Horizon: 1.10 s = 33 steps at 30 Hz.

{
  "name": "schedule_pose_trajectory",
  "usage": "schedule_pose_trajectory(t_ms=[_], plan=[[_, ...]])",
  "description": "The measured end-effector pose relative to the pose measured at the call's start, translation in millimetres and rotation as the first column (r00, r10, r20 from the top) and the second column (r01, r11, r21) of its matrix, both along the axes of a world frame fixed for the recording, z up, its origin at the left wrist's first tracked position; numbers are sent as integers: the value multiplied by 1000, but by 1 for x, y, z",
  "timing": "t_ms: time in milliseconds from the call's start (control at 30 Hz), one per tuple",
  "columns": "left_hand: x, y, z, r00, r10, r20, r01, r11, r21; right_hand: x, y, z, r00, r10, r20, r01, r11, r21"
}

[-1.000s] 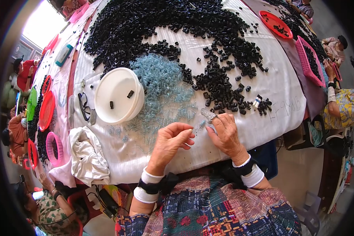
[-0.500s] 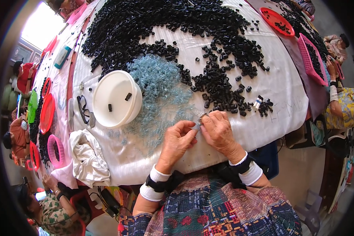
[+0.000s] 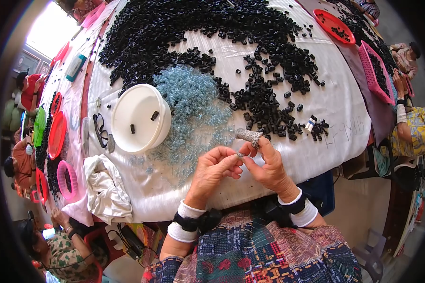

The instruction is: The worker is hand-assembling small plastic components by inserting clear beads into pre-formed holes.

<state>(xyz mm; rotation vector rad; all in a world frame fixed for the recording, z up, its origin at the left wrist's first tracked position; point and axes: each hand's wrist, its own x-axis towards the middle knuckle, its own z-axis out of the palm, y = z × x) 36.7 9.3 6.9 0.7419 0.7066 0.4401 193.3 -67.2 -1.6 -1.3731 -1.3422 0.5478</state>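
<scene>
My left hand [image 3: 216,165] is closed in a pinch just above the cloth, near the table's front edge. Between its fingertips is a tiny pale piece [image 3: 239,154], too small to name. My right hand [image 3: 269,169] meets it there, its thumb against the same spot and its fingers curled. A grey, rough-textured tube [image 3: 248,135] sits at the tip of a raised right finger; whether it is worn or held is unclear. Small translucent light-blue pieces [image 3: 186,94] lie heaped beyond my left hand. Small black cylindrical parts [image 3: 264,106] lie scattered beyond my right.
A white round tub [image 3: 139,106] carries two black parts on top. Left of it are eyeglasses [image 3: 99,130] and a crumpled white cloth [image 3: 107,191]. A small white bottle [image 3: 310,123] stands at right. Other people sit at both sides, near red trays [image 3: 57,135] and a pink basket [image 3: 370,80].
My right hand has turned, lifting a finger so the grey tube shows in full. My left fingertips have moved slightly right and now meet the right thumb.
</scene>
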Motion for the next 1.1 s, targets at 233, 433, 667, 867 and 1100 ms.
schedule_pose_trajectory(t_ms=[233,433,667,867,1100], plan=[[-1,-4,1,999,25,38,-25,1000,6,-7,-4,6,890,-22,-456,-61,984,-166],[-1,-4,4,992,-2,-126,40,953,299,-4,-3,11,931,-65,-359,-15,976,-216],[-2,-8,5,980,-38,-196,90,961,262,-7,-8,-6,927,-95,-363,29,983,-183],[-7,-6,-1,964,-2,-267,66,971,230,-6,-10,-13,948,-133,-289,86,982,-169],[-1,-8,6,961,85,-263,-1,952,305,-7,-9,-11,978,-146,-148,123,980,-155]])
